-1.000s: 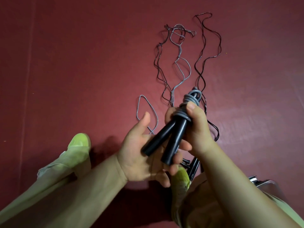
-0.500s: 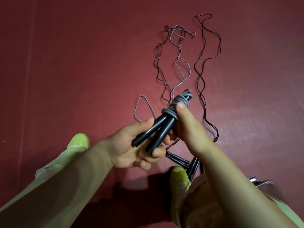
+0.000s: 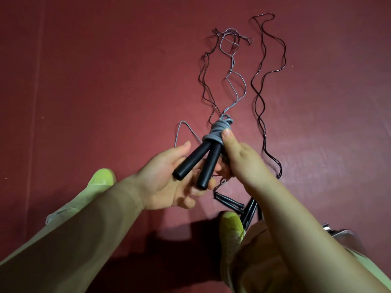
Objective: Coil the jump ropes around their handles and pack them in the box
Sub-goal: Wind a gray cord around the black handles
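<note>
Black handles (image 3: pixel 200 163) between both hands' fingers (image 3: pixel 227 137), grey rope (image 3: pixel 218 129) coiled

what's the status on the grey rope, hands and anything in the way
Left hand holds the black handles; right hand pinches the grey coil. Grey rope mostly loose on floor. Dark ropes lie alongside, may tangle.

Two black handles (image 3: pixel 197 163) held together, grey rope (image 3: pixel 216 130) coiled round their tops, tail trailing onto floor
</note>
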A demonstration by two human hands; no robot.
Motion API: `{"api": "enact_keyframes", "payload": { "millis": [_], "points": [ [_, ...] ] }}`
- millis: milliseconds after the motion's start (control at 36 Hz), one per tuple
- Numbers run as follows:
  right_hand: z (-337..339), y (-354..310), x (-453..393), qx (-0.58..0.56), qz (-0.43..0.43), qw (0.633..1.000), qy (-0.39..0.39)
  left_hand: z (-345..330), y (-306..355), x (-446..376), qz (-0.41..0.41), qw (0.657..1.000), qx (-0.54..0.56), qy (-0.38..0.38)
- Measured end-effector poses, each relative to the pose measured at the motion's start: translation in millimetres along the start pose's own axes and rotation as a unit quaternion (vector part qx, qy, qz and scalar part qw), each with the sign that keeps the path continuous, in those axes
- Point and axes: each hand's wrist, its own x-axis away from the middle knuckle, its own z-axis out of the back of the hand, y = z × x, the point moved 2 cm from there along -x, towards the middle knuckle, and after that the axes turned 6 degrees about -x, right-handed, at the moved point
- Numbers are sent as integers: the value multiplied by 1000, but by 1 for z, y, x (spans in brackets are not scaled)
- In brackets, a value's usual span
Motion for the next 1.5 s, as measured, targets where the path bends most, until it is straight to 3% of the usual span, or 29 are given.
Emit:
{"api": "enact_keyframes", "payload": {
  "millis": [83, 167, 333, 556, 667, 806, 944, 1028, 1250, 1306, 1333, 1417, 1500],
  "points": [
    [1, -6, 3, -52, 5, 999, 7, -2, -4, 0, -22, 997, 29, -67],
    [2, -12, 7, -72, 30, 997, 19, 1, -7, -2, -15, 997, 27, -74],
    [0, -6, 3, -63, 7, 998, -1, 6, -3, -3, 23, 1000, -9, -18],
    [7, 1, 0, 11, 5, 999, 41, 7, -3, -5, 39, 998, -53, 8],
    [7, 4, -1, 53, -6, 998, 32, 8, -2, -7, 37, 990, -112, 82],
    [0, 10, -1, -48, -79, 995, -28, 16, -3, -13, 3, 951, -206, 233],
    [0, 6, 2, -83, -88, 992, -45, 19, 1, -15, -73, 927, -256, 263],
    [-1, 7, 2, -52, -73, 995, -51, 21, 0, -18, -120, 884, -331, 307],
    [-1, 8, -2, 3, -2, 1000, -19, 20, 3, -16, -131, 790, -467, 376],
    [-4, 5, 0, -7, 10, 1000, -25, 20, 3, -15, -110, 805, -474, 339],
    [-6, 4, 2, -15, 12, 999, -35, 19, 3, -14, -98, 831, -458, 298],
    [-9, 4, 4, -36, 20, 997, -68, 15, 1, -10, -56, 948, -274, 152],
    [-4, 5, 4, -110, 10, 992, -60, 13, 0, -4, 2, 993, -113, 31]
  ]
}}
